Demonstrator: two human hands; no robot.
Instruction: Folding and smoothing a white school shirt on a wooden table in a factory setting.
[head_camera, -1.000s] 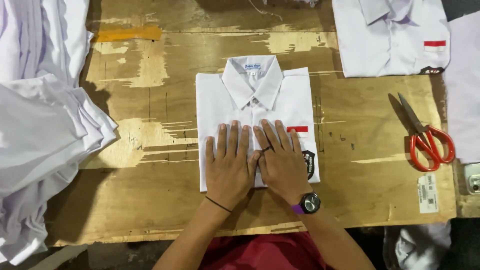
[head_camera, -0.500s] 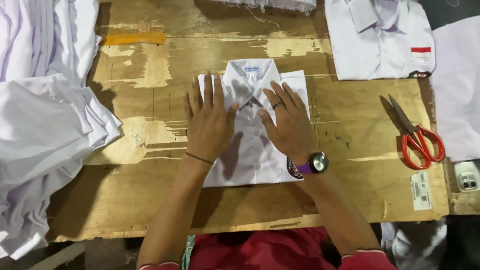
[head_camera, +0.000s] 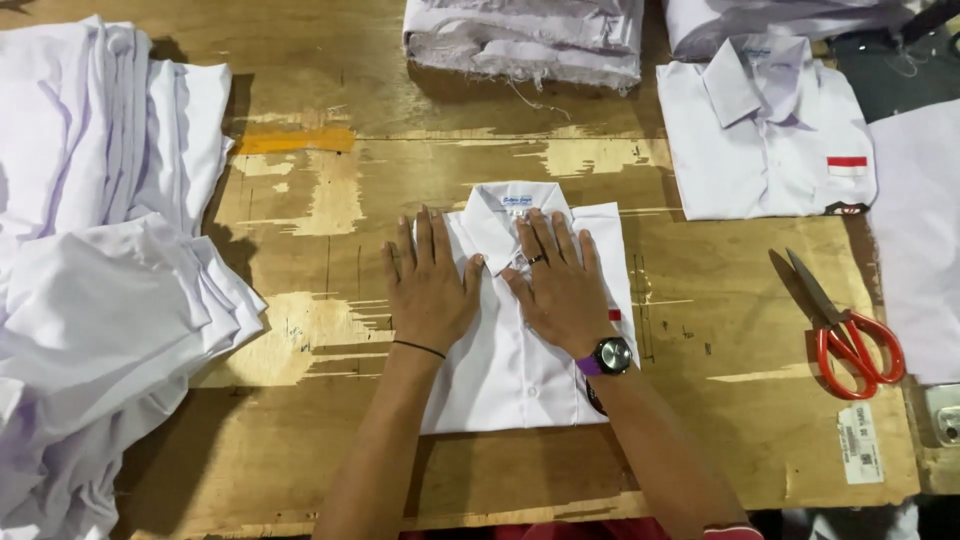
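Since a moment ago I see little change: left hand and right hand, fingers spread, still press flat on the shirt; scissors lie well apart.

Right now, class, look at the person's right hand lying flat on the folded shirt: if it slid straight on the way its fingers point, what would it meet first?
The right hand points up and slightly left; it would probably meet the shirt's collar first, then bare wooden table.
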